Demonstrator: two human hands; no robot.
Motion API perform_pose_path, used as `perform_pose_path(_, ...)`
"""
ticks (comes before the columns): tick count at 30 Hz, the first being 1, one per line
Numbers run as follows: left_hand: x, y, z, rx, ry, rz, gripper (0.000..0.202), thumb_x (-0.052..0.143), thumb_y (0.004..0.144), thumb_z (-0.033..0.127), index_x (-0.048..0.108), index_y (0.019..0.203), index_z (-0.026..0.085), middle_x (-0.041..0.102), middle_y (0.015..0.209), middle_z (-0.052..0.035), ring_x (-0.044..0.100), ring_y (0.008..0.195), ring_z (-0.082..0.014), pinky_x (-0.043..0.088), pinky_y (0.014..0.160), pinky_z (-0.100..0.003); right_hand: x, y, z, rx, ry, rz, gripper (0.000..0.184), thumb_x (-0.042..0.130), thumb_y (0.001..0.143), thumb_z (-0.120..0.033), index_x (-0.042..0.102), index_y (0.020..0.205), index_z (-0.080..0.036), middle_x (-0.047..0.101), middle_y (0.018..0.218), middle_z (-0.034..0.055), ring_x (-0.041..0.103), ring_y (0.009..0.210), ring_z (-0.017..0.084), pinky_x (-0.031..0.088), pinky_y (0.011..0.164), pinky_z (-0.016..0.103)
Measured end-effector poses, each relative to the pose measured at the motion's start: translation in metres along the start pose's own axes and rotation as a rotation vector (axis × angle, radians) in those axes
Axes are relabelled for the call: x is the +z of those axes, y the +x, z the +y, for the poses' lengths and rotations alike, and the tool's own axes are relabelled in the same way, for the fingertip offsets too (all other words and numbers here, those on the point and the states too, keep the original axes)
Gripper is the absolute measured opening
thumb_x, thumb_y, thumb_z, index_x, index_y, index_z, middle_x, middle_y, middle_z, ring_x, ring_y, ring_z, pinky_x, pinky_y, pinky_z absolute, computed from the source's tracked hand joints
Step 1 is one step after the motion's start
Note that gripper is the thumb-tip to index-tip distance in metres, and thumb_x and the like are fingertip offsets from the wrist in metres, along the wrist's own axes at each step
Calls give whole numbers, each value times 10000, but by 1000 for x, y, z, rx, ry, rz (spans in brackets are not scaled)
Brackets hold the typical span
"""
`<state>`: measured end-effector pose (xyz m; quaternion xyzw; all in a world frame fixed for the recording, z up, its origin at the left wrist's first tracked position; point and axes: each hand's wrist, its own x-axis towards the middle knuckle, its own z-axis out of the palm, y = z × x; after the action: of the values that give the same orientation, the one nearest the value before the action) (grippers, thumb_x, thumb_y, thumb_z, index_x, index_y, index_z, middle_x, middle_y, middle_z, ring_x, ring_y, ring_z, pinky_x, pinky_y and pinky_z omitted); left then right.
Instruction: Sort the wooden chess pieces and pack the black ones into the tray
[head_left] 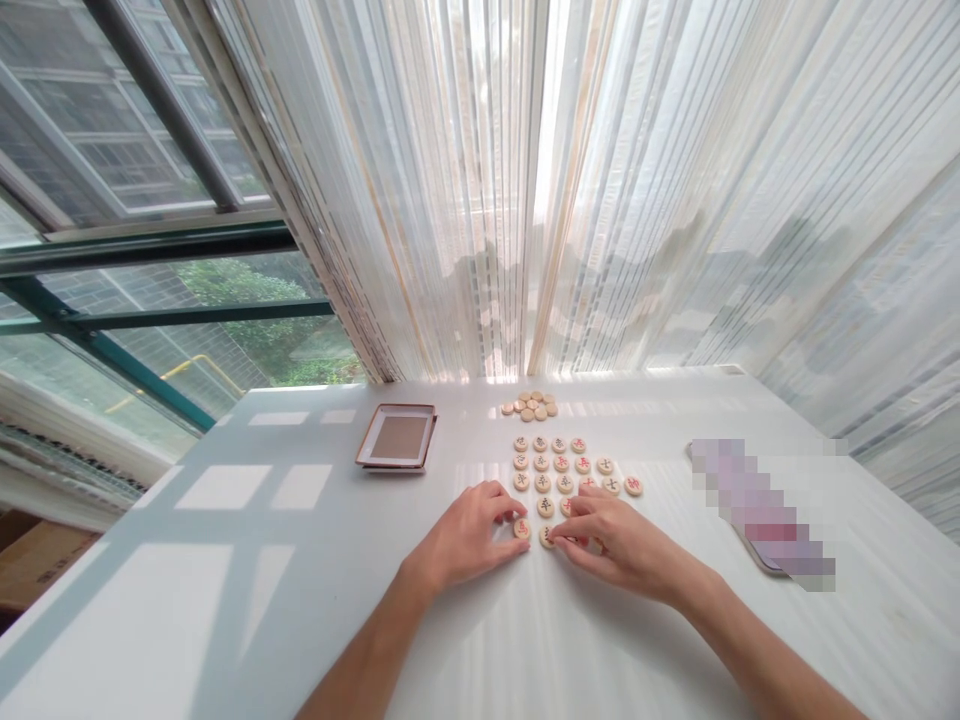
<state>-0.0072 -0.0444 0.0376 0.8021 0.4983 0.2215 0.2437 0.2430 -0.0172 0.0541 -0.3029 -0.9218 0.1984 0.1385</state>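
Note:
Round wooden Chinese chess pieces [543, 483] with red or black characters lie face up in rows on the white table. My left hand [476, 530] has its thumb and fingertips on either side of a red-marked chess piece [522, 529] at the near left corner of the rows. Just to the right, the thumb and fingers of my right hand [619, 540] close at the edge of a black-marked chess piece [547, 537]. That hand partly covers several pieces beneath and behind it.
Behind the rows sits a cluster of blank-looking chess pieces [535, 405]. A shallow square box [397, 438] stands at the left. A phone [769, 555], partly pixelated, lies at the right. White curtains [480, 200] hang along the far edge of the table [322, 620], with a window at left.

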Motion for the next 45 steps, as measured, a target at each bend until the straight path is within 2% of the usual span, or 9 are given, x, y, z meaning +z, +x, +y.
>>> perform_pose_path(12, -1, 0, -2, 27, -32, -7, 225, 739, 806, 336, 715, 1011, 246, 641, 965, -27, 621, 899, -185, 511, 830, -292, -5, 0, -1, 12, -16, -20, 257, 491, 994, -267, 744, 951, -268, 538, 695, 19, 491, 729, 180, 363, 706, 304)
perform_pose_path(22, -3, -1, -2, 16, -56, -7, 249, 747, 792, 334, 717, 1018, 232, 646, 966, -32, 623, 856, -172, 511, 826, -292, -3, 0, 3, 10, -15, 1, 252, 502, 993, -285, 751, 1026, -279, 549, 699, 22, 493, 713, 175, 364, 685, 292)
perform_pose_path(29, -3, -1, -4, 4, -78, -12, 229, 736, 800, 364, 732, 987, 231, 648, 966, -36, 630, 825, -164, 514, 813, -294, -2, 0, 3, -4, 8, 24, 280, 499, 996, -309, 770, 969, -246, 571, 690, 33, 520, 706, 177, 392, 666, 296)
perform_pose_path(33, -3, -2, -4, -2, -83, -10, 274, 753, 782, 351, 729, 1032, 241, 649, 971, -35, 629, 819, -166, 518, 817, -297, -4, -2, 9, 14, 26, 94, 297, 496, 997, -350, 775, 978, -249, 581, 691, 37, 538, 704, 183, 419, 647, 302)
perform_pose_path(39, -3, 0, -3, -8, -91, -11, 241, 725, 808, 342, 739, 1025, 239, 648, 977, -37, 630, 816, -160, 519, 814, -290, -8, -5, 26, 68, 74, 277, 282, 517, 988, -370, 774, 1002, -257, 609, 718, 42, 562, 708, 185, 461, 654, 307)
perform_pose_path(45, -4, 0, -3, -24, -104, -27, 298, 768, 765, 319, 727, 1052, 246, 645, 988, -28, 629, 830, -157, 516, 820, -283, -7, -5, 27, 59, 81, 269, 254, 537, 980, -352, 777, 993, -269, 618, 709, 34, 569, 701, 183, 475, 663, 309)
